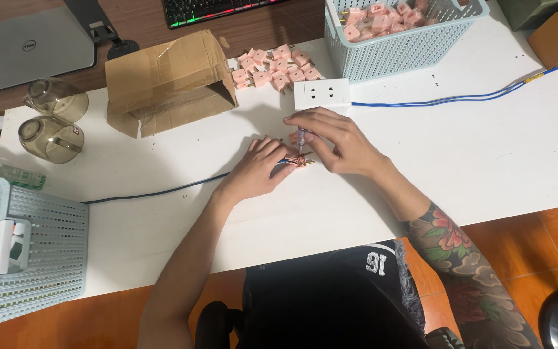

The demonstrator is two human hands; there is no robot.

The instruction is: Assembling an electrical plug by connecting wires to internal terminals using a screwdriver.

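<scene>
On the white table (485, 161), my left hand (259, 168) pins a small pink plug part (301, 161) with brass prongs, where the end of a blue cable (156, 192) meets it. My right hand (337, 139) holds a small screwdriver (301, 137) upright, its tip down on the plug part. Both hands sit close together near the table's middle.
A white socket block (321, 93) with a blue cable (460, 99) lies just beyond my hands. Several pink plug parts (272, 68) lie by an open cardboard box (169, 81). A pale blue basket (402, 32) holds more. Another basket (33, 245) and two upturned glass cups (53, 119) stand left.
</scene>
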